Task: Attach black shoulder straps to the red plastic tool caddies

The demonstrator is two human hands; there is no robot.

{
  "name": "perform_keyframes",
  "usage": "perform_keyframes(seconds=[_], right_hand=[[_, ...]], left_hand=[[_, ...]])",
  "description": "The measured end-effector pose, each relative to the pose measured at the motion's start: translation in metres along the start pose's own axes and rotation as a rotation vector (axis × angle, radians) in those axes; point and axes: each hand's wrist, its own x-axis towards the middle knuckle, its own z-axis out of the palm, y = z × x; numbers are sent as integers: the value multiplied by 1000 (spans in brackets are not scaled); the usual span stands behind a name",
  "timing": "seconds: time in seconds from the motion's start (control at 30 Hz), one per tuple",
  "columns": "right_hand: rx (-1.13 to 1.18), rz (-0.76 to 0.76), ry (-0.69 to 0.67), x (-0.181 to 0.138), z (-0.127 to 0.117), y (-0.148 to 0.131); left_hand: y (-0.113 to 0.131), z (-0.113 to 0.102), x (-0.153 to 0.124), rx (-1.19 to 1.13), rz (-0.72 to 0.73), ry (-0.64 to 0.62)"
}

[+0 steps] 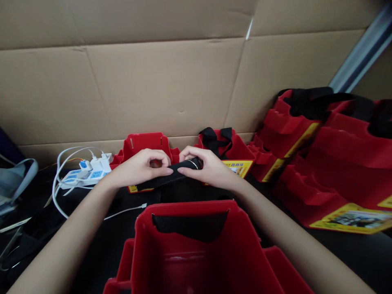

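Observation:
Both hands meet over the far side of a red plastic bin point(186, 269) with side pockets, which stands closest to me. Between them stretches a black webbing strap point(165, 178). My left hand point(146, 166) pinches it between thumb and fingers. Close beside it, my right hand point(205, 166) is closed round the strap's other part, where a shiny curved edge shows near the fingers; what that edge belongs to I cannot make out. Black strap material also shows across the slot in the bin's far wall.
Behind my hands stand two more red bins point(145, 143), one with a black strap point(218, 141). Stacked red bins point(333, 163) with yellow labels fill the right. A white power strip point(88, 173) with cables lies at left on the black table. A cardboard wall point(171, 90) rises behind.

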Motion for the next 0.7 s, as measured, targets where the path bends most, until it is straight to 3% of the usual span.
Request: perform_keyframes(seconds=[0.13,0.3,0.4,0.7], right_hand=[[56,-9,61,1,3,3],[-38,-32,176,1,9,3],[-48,-79,224,2,11,4],[18,3,229,3,12,6]], left_hand=[[-1,-2,0,-81,-31,-8],[-4,18,9,-255,-43,93],[-3,29,13,-284,-87,86],[-1,32,11,-338,-218,72]])
